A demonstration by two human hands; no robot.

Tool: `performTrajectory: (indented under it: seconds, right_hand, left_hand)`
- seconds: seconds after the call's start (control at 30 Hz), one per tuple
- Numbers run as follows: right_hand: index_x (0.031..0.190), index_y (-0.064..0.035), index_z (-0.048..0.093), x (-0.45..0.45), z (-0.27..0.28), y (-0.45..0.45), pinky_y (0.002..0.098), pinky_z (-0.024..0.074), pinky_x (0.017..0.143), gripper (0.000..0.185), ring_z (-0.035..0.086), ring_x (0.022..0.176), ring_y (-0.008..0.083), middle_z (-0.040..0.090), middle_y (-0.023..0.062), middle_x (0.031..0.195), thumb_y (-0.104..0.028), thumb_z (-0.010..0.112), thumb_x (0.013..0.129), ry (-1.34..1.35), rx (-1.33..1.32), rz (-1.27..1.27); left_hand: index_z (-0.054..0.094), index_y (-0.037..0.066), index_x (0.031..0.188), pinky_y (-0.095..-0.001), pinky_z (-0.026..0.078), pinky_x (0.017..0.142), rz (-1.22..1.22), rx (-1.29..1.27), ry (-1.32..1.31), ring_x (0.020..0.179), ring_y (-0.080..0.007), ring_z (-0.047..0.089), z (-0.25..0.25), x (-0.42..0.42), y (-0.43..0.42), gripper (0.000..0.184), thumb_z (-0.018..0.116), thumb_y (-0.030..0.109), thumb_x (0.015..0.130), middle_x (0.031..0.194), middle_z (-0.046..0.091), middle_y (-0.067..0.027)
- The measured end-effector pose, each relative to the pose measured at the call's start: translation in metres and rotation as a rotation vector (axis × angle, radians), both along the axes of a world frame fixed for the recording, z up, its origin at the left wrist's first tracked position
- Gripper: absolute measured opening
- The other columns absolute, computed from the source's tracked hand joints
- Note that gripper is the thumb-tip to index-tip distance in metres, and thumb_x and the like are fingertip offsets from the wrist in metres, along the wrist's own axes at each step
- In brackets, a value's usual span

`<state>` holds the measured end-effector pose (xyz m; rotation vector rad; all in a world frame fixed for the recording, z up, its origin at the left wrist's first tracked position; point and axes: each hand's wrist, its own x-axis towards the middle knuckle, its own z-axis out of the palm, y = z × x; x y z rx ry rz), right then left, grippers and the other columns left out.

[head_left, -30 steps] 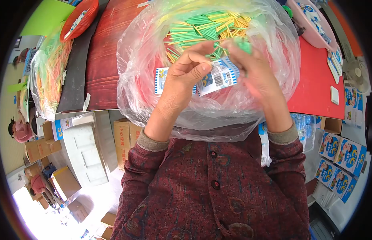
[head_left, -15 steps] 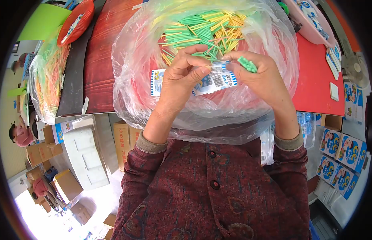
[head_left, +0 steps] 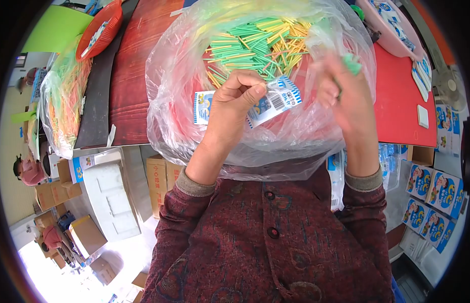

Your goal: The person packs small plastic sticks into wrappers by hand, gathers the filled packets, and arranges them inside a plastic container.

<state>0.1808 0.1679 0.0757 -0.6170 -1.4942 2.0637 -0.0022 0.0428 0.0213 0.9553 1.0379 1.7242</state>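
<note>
My left hand (head_left: 234, 103) pinches the top of a small blue-and-white printed packet (head_left: 278, 102) that shows a barcode. Part of another printed packet (head_left: 202, 107) shows at the left of this hand; whether it is held too is hidden. To the right, my right hand (head_left: 346, 93) is raised and smeared by motion, apart from the packet. Blurred ends of a bundle of green sticks (head_left: 352, 63) poke out above its knuckles. Beyond both hands, a pile of thin green and yellow sticks (head_left: 245, 48) lies in a large clear plastic bag (head_left: 169, 96).
The bag rests on a red table (head_left: 401, 118). A pink basin (head_left: 391, 30) with packets stands at the right, a red basket (head_left: 106, 28) at the left. Another bag of coloured sticks (head_left: 66, 106) hangs over the left side. Printed boxes (head_left: 437, 192) are stacked lower right.
My right hand has let go of the packet's edge and moved right and slightly up, carrying the green sticks. The left hand keeps the packet, which is tilted a little more.
</note>
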Motion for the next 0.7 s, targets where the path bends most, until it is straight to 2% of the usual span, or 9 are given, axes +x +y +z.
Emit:
performTrajectory:
  seconds: [0.03, 0.07, 0.13, 0.17, 0.23, 0.37, 0.43, 0.67, 0.7]
  right_hand:
    - [0.087, -0.0001, 0.062, 0.002, 0.001, 0.008, 0.0354, 0.0497, 0.071, 0.036, 0.064, 0.077, 0.022, 0.067, 0.0077, 0.081, -0.029, 0.044, 0.098, 0.455, -0.313, 0.241]
    - [0.087, -0.0001, 0.062, 0.002, -0.001, 0.006, 0.0354, 0.0497, 0.071, 0.036, 0.064, 0.077, 0.022, 0.067, 0.0077, 0.081, -0.029, 0.044, 0.098, 0.457, -0.311, 0.24]
    - [0.083, -0.0005, 0.061, -0.018, 0.011, -0.019, 0.0381, 0.048, 0.083, 0.044, 0.063, 0.088, 0.0243, 0.066, 0.0148, 0.089, -0.036, 0.04, 0.099, 0.547, -0.113, -0.209]
    - [0.083, -0.0005, 0.061, -0.023, 0.013, -0.025, 0.0381, 0.048, 0.083, 0.044, 0.063, 0.088, 0.0243, 0.066, 0.0148, 0.089, -0.036, 0.04, 0.099, 0.547, -0.111, -0.212]
    - [0.091, -0.0039, 0.057, -0.032, 0.016, -0.035, 0.045, 0.0377, 0.101, 0.045, 0.055, 0.111, 0.0329, 0.061, 0.0206, 0.112, -0.041, 0.032, 0.1, 0.474, 0.024, -0.261]
    - [0.092, -0.0045, 0.056, -0.045, 0.022, -0.05, 0.0444, 0.0379, 0.101, 0.045, 0.054, 0.115, 0.0329, 0.059, 0.0221, 0.118, -0.041, 0.031, 0.1, 0.411, 0.014, -0.294]
    - [0.089, 0.0035, 0.057, -0.049, 0.011, -0.049, 0.0359, 0.0472, 0.088, 0.05, 0.06, 0.099, 0.0232, 0.062, 0.0217, 0.11, -0.042, 0.039, 0.099, 0.428, 0.064, -0.312]
    - [0.086, 0.0013, 0.055, -0.046, 0.001, -0.047, 0.0381, 0.0497, 0.084, 0.046, 0.061, 0.094, 0.0242, 0.062, 0.0239, 0.106, -0.041, 0.042, 0.098, 0.409, 0.152, -0.318]
    - [0.087, -0.0027, 0.055, -0.043, -0.001, -0.042, 0.0369, 0.0464, 0.087, 0.045, 0.059, 0.101, 0.0253, 0.062, 0.0233, 0.11, -0.044, 0.039, 0.098, 0.391, 0.173, -0.267]
  left_hand:
    - [0.062, 0.006, 0.089, -0.0246, 0.042, 0.081, -0.03, -0.006, -0.117, 0.087, -0.0092, 0.052, -0.001, 0.001, 0.0, 0.006, 0.065, 0.004, 0.085, 0.093, 0.057, 0.0006]
    - [0.062, 0.006, 0.09, -0.0246, 0.042, 0.082, -0.062, -0.012, -0.236, 0.087, -0.0086, 0.052, -0.001, 0.003, 0.001, 0.005, 0.064, 0.005, 0.086, 0.094, 0.058, 0.0007]
    - [0.062, 0.006, 0.09, -0.0249, 0.042, 0.083, -0.069, -0.054, -0.334, 0.088, -0.0093, 0.053, 0.001, 0.008, 0.001, 0.004, 0.064, 0.006, 0.086, 0.097, 0.058, -0.0002]
    - [0.062, 0.005, 0.089, -0.0252, 0.043, 0.084, -0.071, -0.098, -0.433, 0.089, -0.01, 0.054, 0.001, 0.01, 0.001, 0.004, 0.064, 0.006, 0.086, 0.099, 0.059, -0.0012]
    - [0.062, 0.005, 0.089, -0.0255, 0.043, 0.084, -0.094, -0.078, -0.445, 0.09, -0.0108, 0.054, -0.004, 0.012, 0.001, 0.003, 0.064, 0.007, 0.086, 0.1, 0.059, -0.0019]
    - [0.062, 0.005, 0.088, -0.0263, 0.043, 0.085, -0.166, -0.053, -0.493, 0.093, -0.0123, 0.055, 0.001, 0.017, 0.0, 0.004, 0.064, 0.008, 0.086, 0.103, 0.059, -0.0029]
    - [0.062, 0.005, 0.088, -0.0267, 0.043, 0.086, -0.158, -0.046, -0.482, 0.094, -0.0125, 0.055, 0.001, 0.018, 0.001, 0.004, 0.065, 0.008, 0.086, 0.103, 0.059, -0.0028]
    - [0.063, 0.006, 0.087, -0.0274, 0.042, 0.088, -0.162, -0.07, -0.477, 0.098, -0.0126, 0.054, 0.003, 0.018, -0.002, 0.004, 0.065, 0.008, 0.085, 0.105, 0.059, -0.0024]
    - [0.063, 0.006, 0.087, -0.0274, 0.042, 0.088, -0.162, -0.071, -0.479, 0.098, -0.0126, 0.054, 0.002, 0.018, -0.001, 0.004, 0.065, 0.008, 0.085, 0.105, 0.059, -0.0024]
